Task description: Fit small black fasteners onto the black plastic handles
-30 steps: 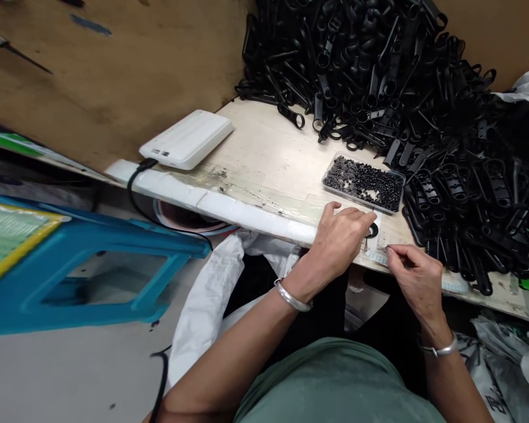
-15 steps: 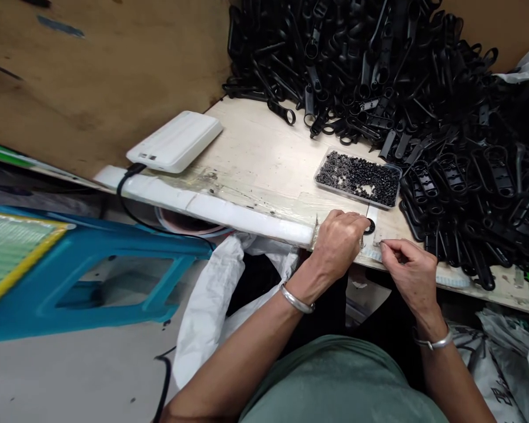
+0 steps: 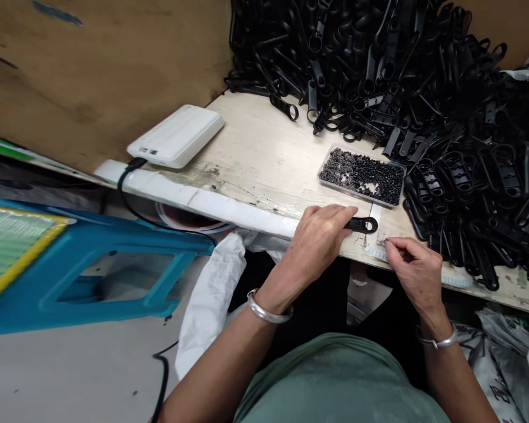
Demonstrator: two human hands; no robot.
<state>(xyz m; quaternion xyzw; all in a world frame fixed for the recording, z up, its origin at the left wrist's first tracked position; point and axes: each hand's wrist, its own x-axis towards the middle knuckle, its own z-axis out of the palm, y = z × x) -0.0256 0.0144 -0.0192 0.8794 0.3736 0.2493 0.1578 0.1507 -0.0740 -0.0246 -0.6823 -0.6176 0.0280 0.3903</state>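
Note:
My left hand (image 3: 320,238) is closed on a black plastic handle-like part (image 3: 365,224) at the table's front edge. The part's ringed end, with a round hole, points right, toward my other hand. My right hand (image 3: 417,267) is pinched just to the right of it, thumb against forefinger; a tiny item seems to show at the tips, too small to name. Behind both hands sits a clear shallow tray (image 3: 320,176) filled with small black pieces (image 3: 365,175).
A large heap of black plastic parts (image 3: 379,64) covers the back and right of the wooden table (image 3: 260,147). At left lies a white power bank (image 3: 176,136) with a black cable. A blue stool (image 3: 92,264) and white sack (image 3: 211,299) stand below the edge.
My left hand has shifted left and slightly up, exposing more of the black part. My right hand stays pinched, almost in the same place. The view has moved slightly.

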